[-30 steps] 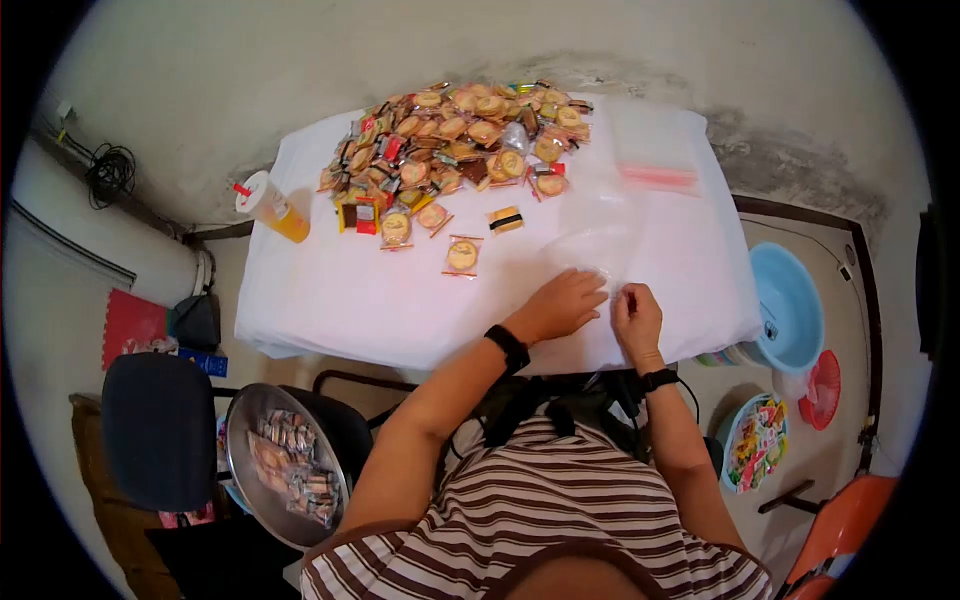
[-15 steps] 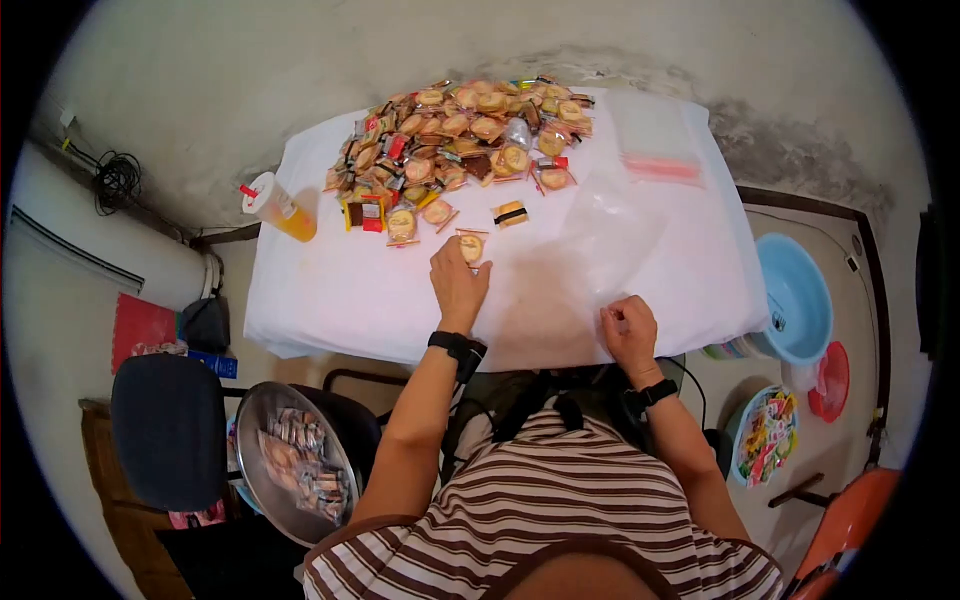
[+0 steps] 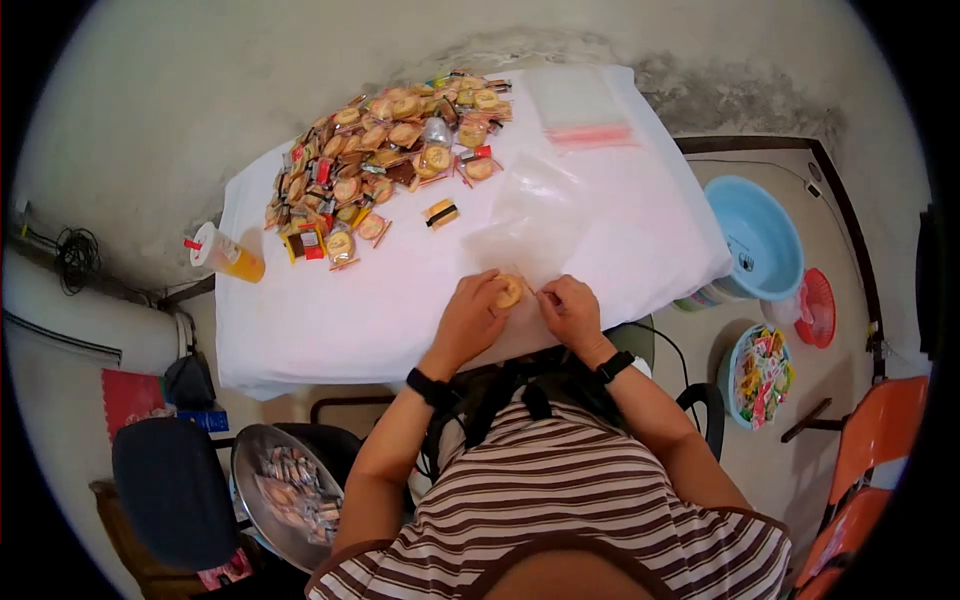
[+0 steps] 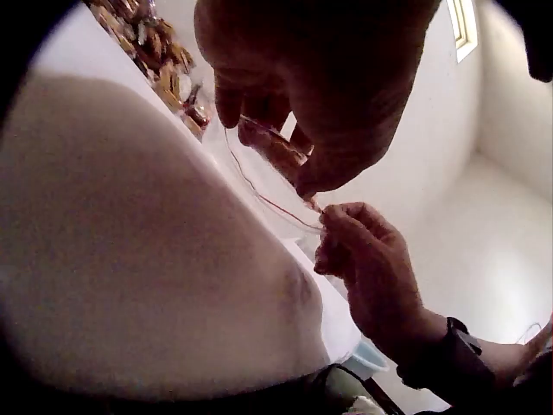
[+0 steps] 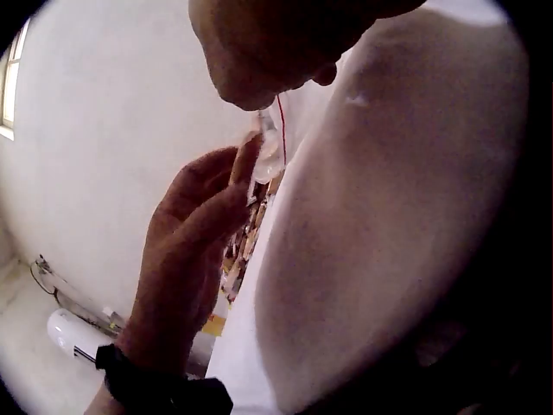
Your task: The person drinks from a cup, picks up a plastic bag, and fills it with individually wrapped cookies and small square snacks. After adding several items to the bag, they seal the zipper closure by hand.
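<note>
My left hand holds a round wrapped cookie between thumb and fingers, close over the near end of a clear plastic bag. Just right of it, my right hand pinches the bag's edge. In the left wrist view, the bag's red-lined mouth stretches from the left hand's fingers to the right hand's pinch. The cookie is mostly hidden behind the left hand there. From the right wrist, the left hand appears with fingers extended toward the bag's red line.
A large heap of wrapped cookies covers the table's back left, with one black-banded cookie pack apart from it. A drink cup stands at the left edge. Flat clear bags lie at the back right. A blue basin sits beyond the table.
My left hand reached left to the round cookie, picked it up and brought it right to the bag's near end. My right hand has taken the bag's edge. The head view has shifted.
</note>
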{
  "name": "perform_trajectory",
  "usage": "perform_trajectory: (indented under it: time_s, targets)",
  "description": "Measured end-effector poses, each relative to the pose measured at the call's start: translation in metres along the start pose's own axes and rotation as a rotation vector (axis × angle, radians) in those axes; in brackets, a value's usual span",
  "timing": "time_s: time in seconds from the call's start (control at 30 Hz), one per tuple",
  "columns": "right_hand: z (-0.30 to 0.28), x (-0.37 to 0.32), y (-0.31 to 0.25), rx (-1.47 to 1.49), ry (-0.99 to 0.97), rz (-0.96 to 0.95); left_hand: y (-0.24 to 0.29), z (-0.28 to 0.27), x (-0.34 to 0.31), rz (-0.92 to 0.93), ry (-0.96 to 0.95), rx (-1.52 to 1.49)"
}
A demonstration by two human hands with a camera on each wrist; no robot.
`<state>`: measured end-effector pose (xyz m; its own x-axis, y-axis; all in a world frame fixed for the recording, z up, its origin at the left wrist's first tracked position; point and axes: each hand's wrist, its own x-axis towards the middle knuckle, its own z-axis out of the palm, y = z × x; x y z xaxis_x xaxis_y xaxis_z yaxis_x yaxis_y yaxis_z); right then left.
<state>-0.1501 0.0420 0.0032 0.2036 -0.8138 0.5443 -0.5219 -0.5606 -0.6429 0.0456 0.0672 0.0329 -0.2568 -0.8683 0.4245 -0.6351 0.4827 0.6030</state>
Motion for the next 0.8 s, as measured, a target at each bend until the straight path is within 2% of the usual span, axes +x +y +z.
perform_trajectory:
  time_s: [0.13,0.23,0.33,0.4,0.43,0.5,0.63,0.7,0.8]
  targets:
    - [-0.004,-0.001,0.008,-0.006,-0.015,-0.08,-0.011,0.026,0.033,0.031,-0.156,0.062]
    - [-0.011,-0.002,0.013,0.017,-0.058,-0.059,-0.016,0.039,0.059,0.068,-0.275,0.16]
    - [-0.014,0.0,0.016,0.041,-0.028,-0.134,-0.014,0.056,0.09,0.098,-0.339,0.097]
    - [-0.012,0.001,0.018,0.058,-0.012,-0.134,-0.017,0.069,0.109,0.215,-0.49,-0.012]
    - [-0.013,0.0,0.019,0.077,-0.01,-0.135,-0.026,0.086,0.108,0.221,-0.494,-0.011]
    - [-0.016,-0.001,0.02,0.056,-0.012,-0.124,-0.039,0.12,0.104,0.133,-0.195,-0.125]
    - [-0.016,-0.002,0.024,0.035,-0.008,-0.12,-0.038,0.128,0.119,0.175,-0.25,-0.083]
    - [-0.023,-0.002,0.026,0.02,-0.008,-0.14,-0.034,0.126,0.126,0.277,-0.324,0.064]
    - [-0.025,0.0,0.033,0.021,0.026,-0.18,-0.016,0.109,0.132,0.376,-0.267,0.178]
